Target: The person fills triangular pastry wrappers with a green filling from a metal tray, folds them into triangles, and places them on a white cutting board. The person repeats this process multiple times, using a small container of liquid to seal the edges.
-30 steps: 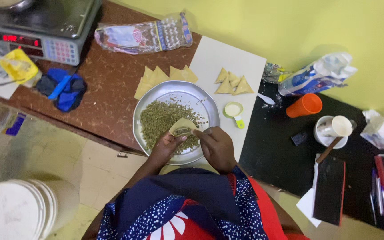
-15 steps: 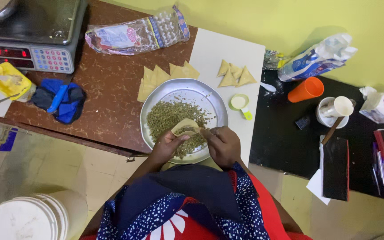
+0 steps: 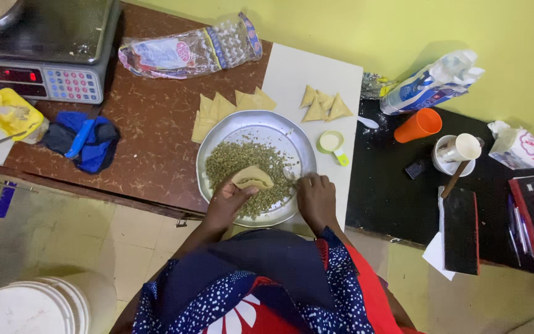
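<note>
Left hand (image 3: 227,204) cradles one open pastry cone (image 3: 252,177) over the round metal tray (image 3: 214,139), mouth up, apparently so spilled filling falls back in. Right hand (image 3: 316,199) pinches a small spoon (image 3: 287,174) at the green filling (image 3: 236,162), just at the cone's 3 o'clock. Flat pastry triangles (image 3: 208,111), several overlapping, lie at the tray's 11 o'clock; about four folded ones (image 3: 322,105) at 1 o'clock. One paste cup (image 3: 330,142) sits at 3 o'clock.

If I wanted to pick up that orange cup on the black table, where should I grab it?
Grab the orange cup around its middle, coming from above, with your fingers on its two long sides. It appears to lie tipped on its side on the black table, so its round wall faces up. The blue-and-white bag sits close behind, so that side is crowded.
</note>
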